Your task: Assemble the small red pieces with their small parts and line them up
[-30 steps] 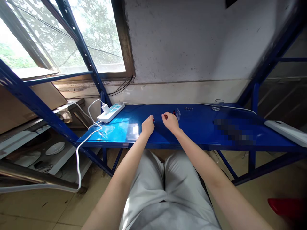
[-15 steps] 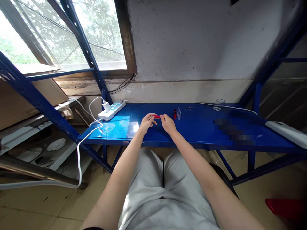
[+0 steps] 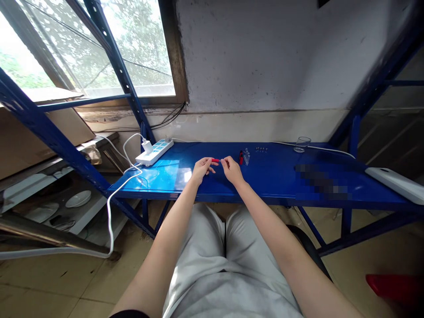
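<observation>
My left hand pinches one end of a small red stick-like piece just above the blue shelf. My right hand is closed in a pinch a little to the right of that red piece; what its fingertips hold is too small to make out. A few small clear vials and a red one stand just beyond my right hand. A row of tiny dark bits lies further back.
A white power strip with a plugged-in charger and white cable sits at the shelf's left end. A clear glass stands at the back right, a white flat device at the far right. Blue rack posts frame both sides; plates lie lower left.
My hands lifted off the shelf and drew toward me, bringing the red piece up between them. In the last half second the right fingers parted slightly from its end.
</observation>
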The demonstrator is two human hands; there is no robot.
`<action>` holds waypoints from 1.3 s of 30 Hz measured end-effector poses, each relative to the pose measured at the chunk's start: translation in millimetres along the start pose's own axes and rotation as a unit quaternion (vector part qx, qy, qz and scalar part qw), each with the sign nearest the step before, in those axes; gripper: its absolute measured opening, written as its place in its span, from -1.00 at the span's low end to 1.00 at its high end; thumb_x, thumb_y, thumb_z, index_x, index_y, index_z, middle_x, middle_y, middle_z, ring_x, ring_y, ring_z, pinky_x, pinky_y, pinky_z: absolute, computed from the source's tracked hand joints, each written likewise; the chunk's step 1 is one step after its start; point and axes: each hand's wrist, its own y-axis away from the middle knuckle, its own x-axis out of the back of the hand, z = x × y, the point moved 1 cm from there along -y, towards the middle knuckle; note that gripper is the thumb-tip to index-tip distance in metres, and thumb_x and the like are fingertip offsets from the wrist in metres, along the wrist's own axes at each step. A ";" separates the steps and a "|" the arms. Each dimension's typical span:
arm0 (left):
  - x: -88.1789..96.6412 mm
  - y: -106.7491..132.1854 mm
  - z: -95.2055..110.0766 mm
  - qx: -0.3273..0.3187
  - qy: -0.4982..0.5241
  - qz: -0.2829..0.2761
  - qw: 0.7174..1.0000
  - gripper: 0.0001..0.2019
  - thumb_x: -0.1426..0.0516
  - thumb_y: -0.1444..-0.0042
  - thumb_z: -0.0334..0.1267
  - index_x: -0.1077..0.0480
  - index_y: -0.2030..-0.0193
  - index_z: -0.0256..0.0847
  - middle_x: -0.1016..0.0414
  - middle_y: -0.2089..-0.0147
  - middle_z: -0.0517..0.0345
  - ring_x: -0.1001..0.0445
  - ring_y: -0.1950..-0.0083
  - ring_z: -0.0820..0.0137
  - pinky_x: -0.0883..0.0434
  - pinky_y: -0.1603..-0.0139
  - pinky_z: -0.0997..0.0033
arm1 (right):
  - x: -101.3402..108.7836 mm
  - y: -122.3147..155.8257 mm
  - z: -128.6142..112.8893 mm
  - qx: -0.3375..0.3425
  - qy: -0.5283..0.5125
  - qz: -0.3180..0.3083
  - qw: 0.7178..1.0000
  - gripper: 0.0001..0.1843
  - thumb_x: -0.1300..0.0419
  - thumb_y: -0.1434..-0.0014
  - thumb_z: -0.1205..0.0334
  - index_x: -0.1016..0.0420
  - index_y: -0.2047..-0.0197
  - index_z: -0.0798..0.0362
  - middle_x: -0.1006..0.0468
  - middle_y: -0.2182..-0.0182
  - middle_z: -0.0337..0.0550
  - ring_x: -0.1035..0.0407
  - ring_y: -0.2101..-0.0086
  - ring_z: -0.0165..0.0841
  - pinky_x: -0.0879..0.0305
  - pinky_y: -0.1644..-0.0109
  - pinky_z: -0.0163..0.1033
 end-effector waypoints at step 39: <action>-2.8 4.8 5.1 -0.003 0.005 0.006 1.000 -0.60 -0.23 0.12 0.00 -0.35 0.29 -0.32 -0.46 0.46 0.12 -0.34 0.63 0.59 -0.13 0.68 0.61 | -9.5 -6.1 13.1 0.079 -0.106 0.019 0.991 -0.76 -0.13 -0.12 0.07 -0.48 0.34 0.06 -0.35 0.37 -0.16 -0.20 0.48 -0.45 -0.24 0.36 -0.28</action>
